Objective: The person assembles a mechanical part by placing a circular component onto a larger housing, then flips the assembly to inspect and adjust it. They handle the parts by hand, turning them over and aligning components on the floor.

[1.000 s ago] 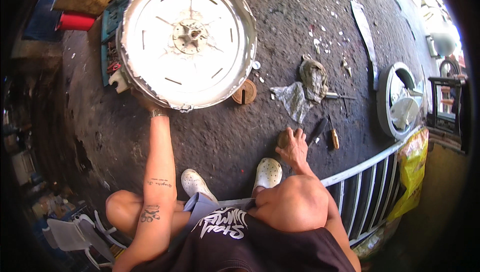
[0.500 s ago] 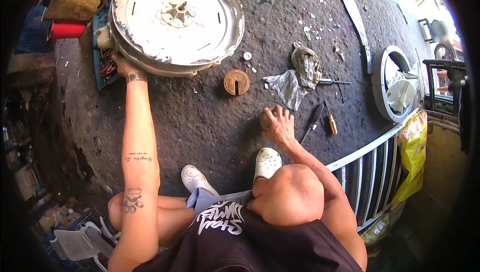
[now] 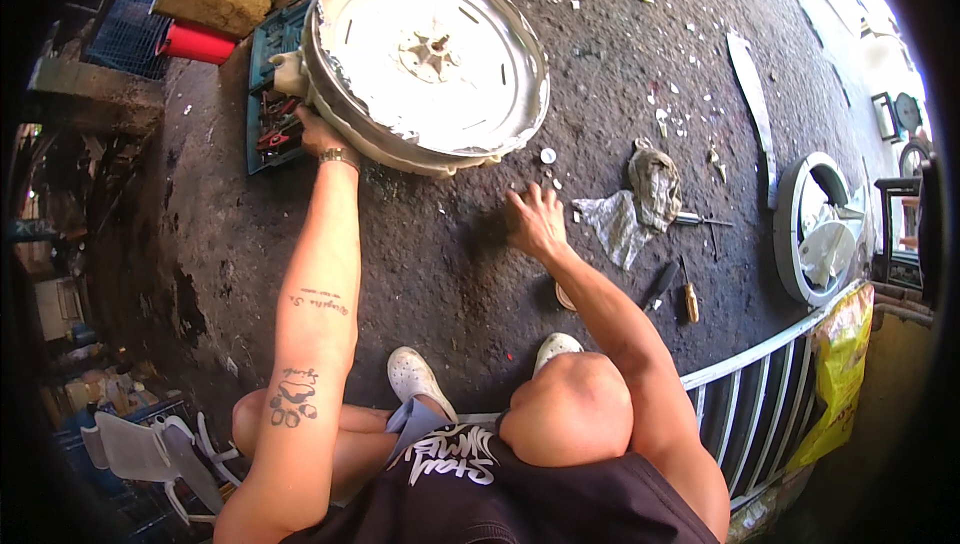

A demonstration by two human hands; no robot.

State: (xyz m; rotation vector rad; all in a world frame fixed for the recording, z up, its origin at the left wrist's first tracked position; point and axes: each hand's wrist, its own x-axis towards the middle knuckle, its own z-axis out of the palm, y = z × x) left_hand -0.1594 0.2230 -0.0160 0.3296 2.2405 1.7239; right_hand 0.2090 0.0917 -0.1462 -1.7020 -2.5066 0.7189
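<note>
A large round tub (image 3: 375, 74), like one from a washing machine, stands bottom up at the far left, its pale base showing a star-shaped hub (image 3: 432, 54). My left hand (image 3: 322, 131) grips its near left side; the fingertips are hidden. Over the dark ground in the middle, my right hand (image 3: 537, 219) is curled, fingers bent downward. Whatever lies inside its palm is hidden. Below the right forearm, a tan round piece (image 3: 564, 296) shows in part. A small white cap (image 3: 547, 156) lies just beyond the right fingers.
A tool tray (image 3: 272, 129) sits left of the tub. To the right lie a rag (image 3: 652, 194), a screwdriver (image 3: 700, 220), a knife (image 3: 661, 284), a wooden-handled tool (image 3: 690, 302) and a long blade (image 3: 755, 109). A grey ring (image 3: 795, 259) stands near a metal railing (image 3: 745, 371).
My right hand has moved forward from the tan round piece, left on the ground, to where a slotted brown disc lay; that disc is now hidden. The left hand stays at the tub.
</note>
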